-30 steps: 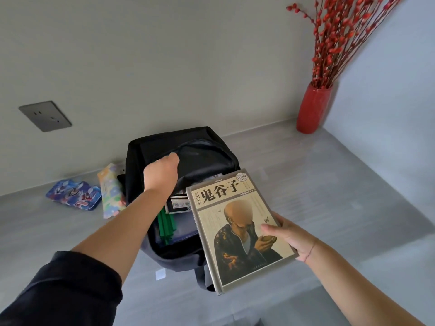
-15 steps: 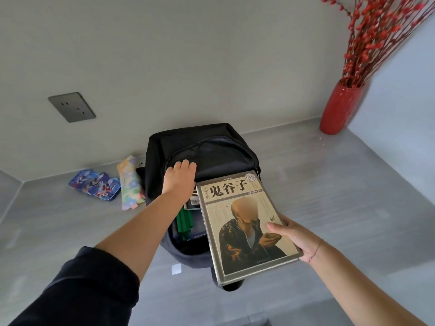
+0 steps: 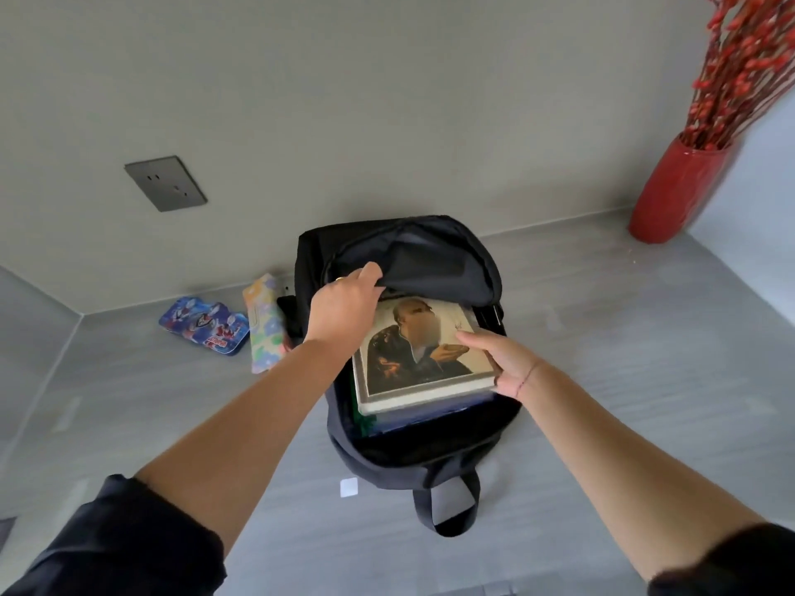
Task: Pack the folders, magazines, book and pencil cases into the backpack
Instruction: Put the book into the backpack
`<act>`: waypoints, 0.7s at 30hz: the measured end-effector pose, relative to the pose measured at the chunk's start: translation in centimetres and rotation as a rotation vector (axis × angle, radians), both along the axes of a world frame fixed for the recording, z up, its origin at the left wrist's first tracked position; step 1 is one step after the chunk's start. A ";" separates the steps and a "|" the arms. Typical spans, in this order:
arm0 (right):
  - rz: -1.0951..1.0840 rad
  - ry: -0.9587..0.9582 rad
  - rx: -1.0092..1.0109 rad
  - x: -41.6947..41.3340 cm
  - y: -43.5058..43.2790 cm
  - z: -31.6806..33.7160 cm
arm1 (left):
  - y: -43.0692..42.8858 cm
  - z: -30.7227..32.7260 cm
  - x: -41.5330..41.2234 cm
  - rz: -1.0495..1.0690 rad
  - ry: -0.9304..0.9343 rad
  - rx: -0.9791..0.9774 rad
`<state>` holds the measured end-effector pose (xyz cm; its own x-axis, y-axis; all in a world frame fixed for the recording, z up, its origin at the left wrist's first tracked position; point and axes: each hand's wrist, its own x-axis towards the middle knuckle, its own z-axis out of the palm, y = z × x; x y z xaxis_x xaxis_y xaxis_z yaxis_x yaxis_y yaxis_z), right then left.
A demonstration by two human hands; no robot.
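A black backpack (image 3: 430, 453) lies open on the grey table. My left hand (image 3: 344, 305) grips the upper flap of its opening and holds it up. My right hand (image 3: 501, 361) holds the right edge of a beige book (image 3: 413, 354) with a robed figure on its cover. The book is partly inside the opening, its top edge under the flap, resting on green and blue items inside. A blue pencil case (image 3: 204, 326) and a floral pencil case (image 3: 264, 322) lie on the table left of the backpack.
A red vase (image 3: 677, 191) with red branches stands at the back right corner. A grey wall socket (image 3: 165, 182) is on the wall at the left. A small white square (image 3: 348, 486) lies near the backpack's front edge.
My right hand has pushed the book from above the table into the backpack's opening. My left hand has lifted the flap higher. The camera has moved closer.
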<state>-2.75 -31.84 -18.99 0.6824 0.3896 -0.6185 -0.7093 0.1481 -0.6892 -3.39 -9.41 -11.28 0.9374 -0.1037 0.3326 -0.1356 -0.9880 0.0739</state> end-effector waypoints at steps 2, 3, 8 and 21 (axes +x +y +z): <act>-0.191 0.070 0.132 0.9 0.8 -0.3 | 0.2 -0.2 -0.2 -0.005 0.011 -0.017; -0.263 0.091 0.183 1.0 0.9 -0.7 | 0.4 -0.4 -0.3 -0.009 0.021 -0.022; -0.033 -0.099 -0.019 -0.5 1.0 -0.6 | 1.0 -1.5 -0.3 -0.023 0.088 -0.056; -0.361 -0.056 -0.378 1.9 5.2 1.5 | 3.9 -3.6 -2.4 -0.125 -0.094 -0.232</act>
